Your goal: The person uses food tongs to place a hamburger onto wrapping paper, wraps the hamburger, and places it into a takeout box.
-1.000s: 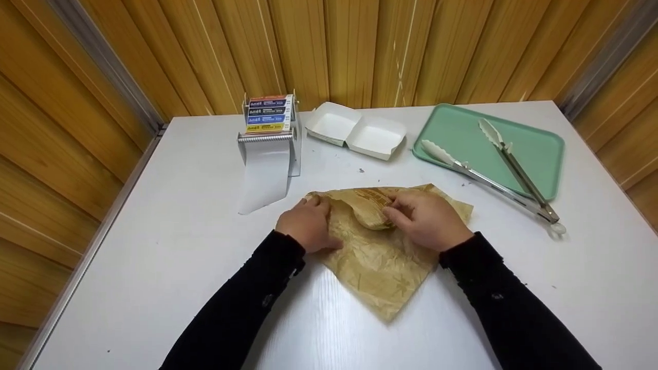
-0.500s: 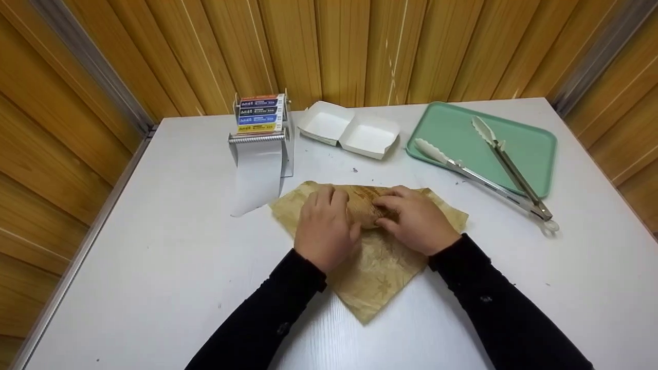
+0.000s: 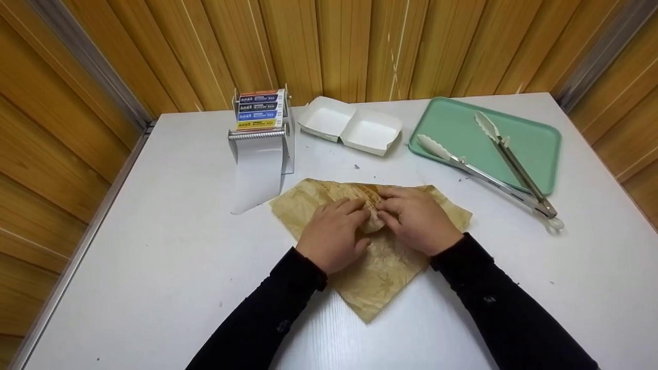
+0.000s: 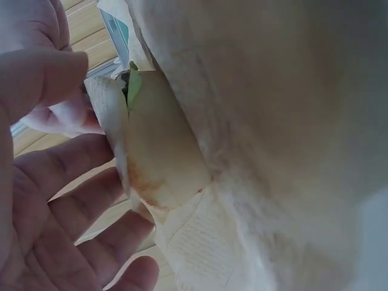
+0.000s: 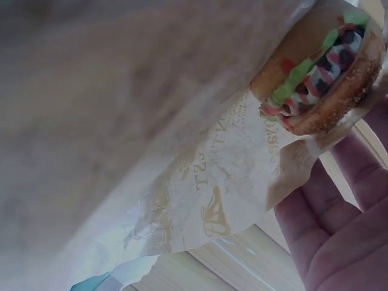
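Right wrist view: paper (image 5: 239, 176) separates burger (image 5: 324, 76) from fingers (image 5: 356, 167).

Tabletop (image 3: 128, 267): one, white, faintly grained. Directly on it:
- Label dispenser (image 3: 261, 118), metal, one, at the back, left of centre; multicoloured labels, blank white strip (image 3: 258, 174) running down its front.
- Box (image 3: 329, 117), white, opened flat into two halves, right of the dispenser.
- Tray (image 3: 534, 149), green, back right; metal tongs (image 3: 493, 181) spread across it, hinge end past its near edge.
- Paper sheet (image 3: 380, 262), brown, printed, central, one corner pointing toward the person.
- Crumbs (image 3: 357, 166), small, dark, scattered.
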`<action>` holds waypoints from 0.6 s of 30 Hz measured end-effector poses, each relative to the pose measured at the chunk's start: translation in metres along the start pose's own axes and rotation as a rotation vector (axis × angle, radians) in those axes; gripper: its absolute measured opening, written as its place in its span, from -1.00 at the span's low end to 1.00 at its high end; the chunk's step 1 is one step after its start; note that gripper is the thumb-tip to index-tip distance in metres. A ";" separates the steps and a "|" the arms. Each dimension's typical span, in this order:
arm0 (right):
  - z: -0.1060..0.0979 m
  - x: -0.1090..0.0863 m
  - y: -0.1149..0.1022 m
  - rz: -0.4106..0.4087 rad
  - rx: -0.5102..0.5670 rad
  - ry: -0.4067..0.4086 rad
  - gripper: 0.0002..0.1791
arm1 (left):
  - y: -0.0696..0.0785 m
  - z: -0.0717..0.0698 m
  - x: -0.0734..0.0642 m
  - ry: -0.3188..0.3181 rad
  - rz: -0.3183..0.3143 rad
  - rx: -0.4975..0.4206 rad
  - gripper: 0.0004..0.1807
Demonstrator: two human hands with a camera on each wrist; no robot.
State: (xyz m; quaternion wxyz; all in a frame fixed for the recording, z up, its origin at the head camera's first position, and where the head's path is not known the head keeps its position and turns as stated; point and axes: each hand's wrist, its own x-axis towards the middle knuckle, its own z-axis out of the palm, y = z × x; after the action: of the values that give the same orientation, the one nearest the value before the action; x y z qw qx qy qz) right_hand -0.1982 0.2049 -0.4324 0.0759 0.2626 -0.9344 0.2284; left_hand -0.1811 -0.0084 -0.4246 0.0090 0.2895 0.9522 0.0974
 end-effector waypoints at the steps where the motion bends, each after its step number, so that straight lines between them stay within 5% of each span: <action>1: 0.000 0.000 0.000 0.000 -0.006 0.000 -0.74 | 0.000 0.000 0.000 -0.016 0.002 -0.001 -0.39; 6: 0.000 -0.001 -0.001 0.008 -0.010 -0.017 -0.76 | 0.000 -0.002 -0.001 -0.072 0.011 -0.017 -0.35; 18: 0.001 -0.001 -0.001 -0.002 0.014 -0.020 -0.77 | -0.003 -0.001 -0.001 -0.090 0.026 -0.011 -0.30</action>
State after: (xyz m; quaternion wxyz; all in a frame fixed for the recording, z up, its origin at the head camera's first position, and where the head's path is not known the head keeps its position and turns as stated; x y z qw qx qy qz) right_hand -0.1969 0.2042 -0.4334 0.0649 0.2664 -0.9332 0.2325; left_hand -0.1817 -0.0118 -0.4245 0.0520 0.3059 0.9464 0.0898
